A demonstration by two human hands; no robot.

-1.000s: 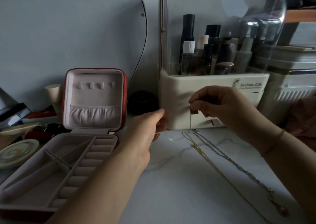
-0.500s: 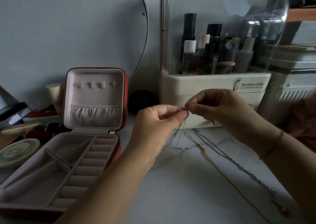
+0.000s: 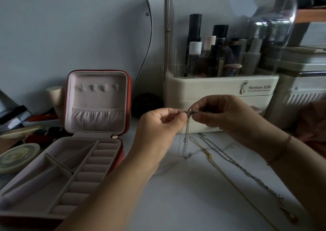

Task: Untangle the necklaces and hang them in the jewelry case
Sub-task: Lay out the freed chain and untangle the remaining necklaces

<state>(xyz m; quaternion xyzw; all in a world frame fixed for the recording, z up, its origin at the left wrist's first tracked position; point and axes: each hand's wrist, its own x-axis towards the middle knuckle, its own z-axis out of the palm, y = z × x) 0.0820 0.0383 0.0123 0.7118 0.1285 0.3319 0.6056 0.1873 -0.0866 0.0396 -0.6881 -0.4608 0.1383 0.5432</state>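
A thin silver necklace (image 3: 185, 137) hangs in the middle of the frame, its top pinched between both hands, its doubled strands dropping to the white marble tabletop (image 3: 176, 195), where the low end just touches. The left hand (image 3: 158, 126) presses thumb and forefinger together on the chain from the left; the right hand (image 3: 227, 118) pinches the same bunch from the right, fingertips almost meeting.

Just right of it, a gold chain (image 3: 210, 157) and a twisted silver chain (image 3: 247, 172) lie flat, side by side but apart, running toward the lower right corner. Bare marble stays open between the forearms in the lower centre.

At the left the red jewelry case (image 3: 126, 93) stands open, its lid upright showing four small hooks (image 3: 98, 87) above a gathered pocket (image 3: 97, 118), all without jewelry. Its tray (image 3: 53, 174) holds ring rolls and divided compartments; a dim diagonal line crosses them, too faint to identify.

Behind the hands, close to their knuckles, sits a cream cosmetics organizer (image 3: 220, 88) with a clear dome over upright bottles and tubes (image 3: 217, 54). Compacts and dark tubes (image 3: 23, 148) crowd the far left edge.
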